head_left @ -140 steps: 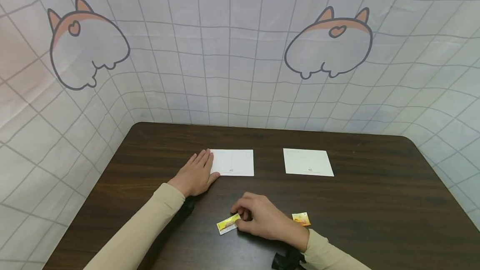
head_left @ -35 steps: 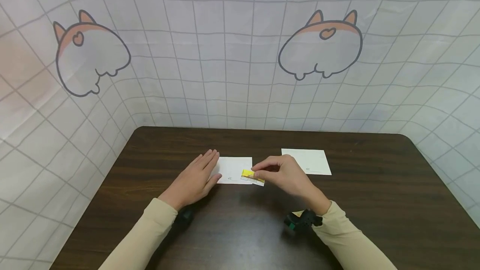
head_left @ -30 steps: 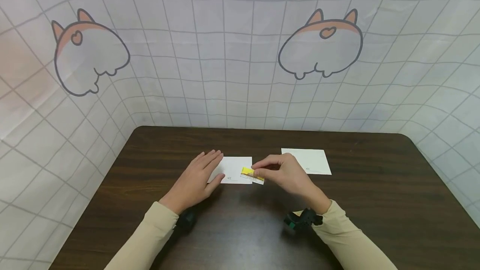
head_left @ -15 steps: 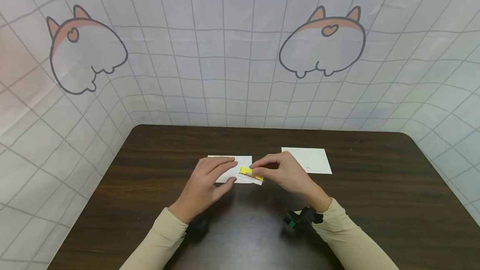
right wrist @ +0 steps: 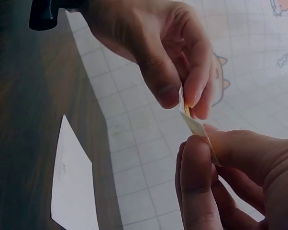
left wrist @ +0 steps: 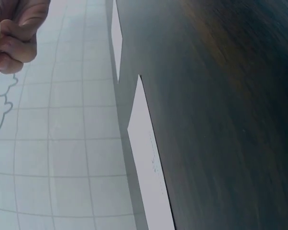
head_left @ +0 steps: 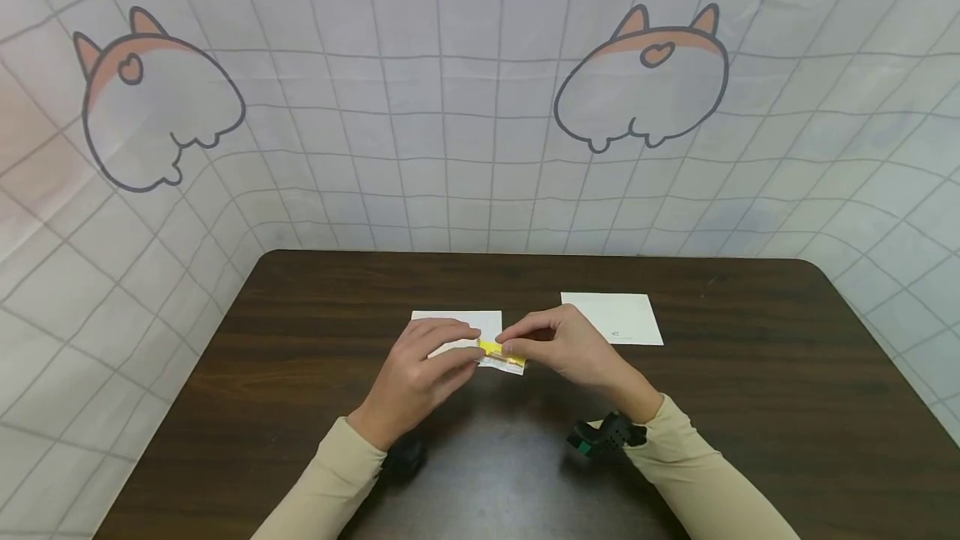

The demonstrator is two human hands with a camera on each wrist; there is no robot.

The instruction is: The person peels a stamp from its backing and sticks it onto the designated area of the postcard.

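My right hand pinches a small yellow and white stamp between thumb and index finger. My left hand is at the stamp's left end, and in the right wrist view its thumb and fingers pinch that end too. There the stamp shows edge-on, slightly bent, with a toothed edge, held up off the table. Behind it a white postcard lies flat on the table, partly covered by the left hand in the head view.
A second white postcard lies to the right on the dark wooden table. A sliver of another small paper piece peeks out behind the right wrist's black camera. A white gridded curtain surrounds the table's back and sides.
My right hand carried the stamp from the table's front to the left postcard, then stayed there. My left hand lifted from that postcard, moved right, and closed its fingers on the stamp's left end.
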